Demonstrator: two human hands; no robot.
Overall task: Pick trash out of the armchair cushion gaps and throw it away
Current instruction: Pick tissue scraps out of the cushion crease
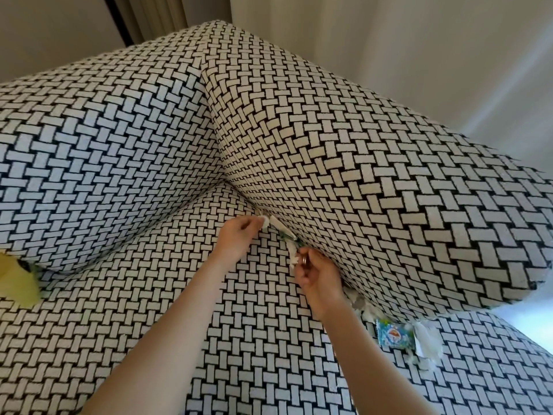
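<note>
This looks like a living room in a home. A big, soft black-and-white basket-weave fabric armchair (pixel 329 145) fills the view, and behind the armchair are plain pale walls (pixel 419 40) and a beige pleated curtain (pixel 161 13).

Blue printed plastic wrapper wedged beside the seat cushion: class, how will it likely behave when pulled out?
The blue printed plastic wrapper looks thin and glossy, so probably light, floppy and slippery. Wedged under the black-and-white woven armrest, it may snag or tear.
</note>
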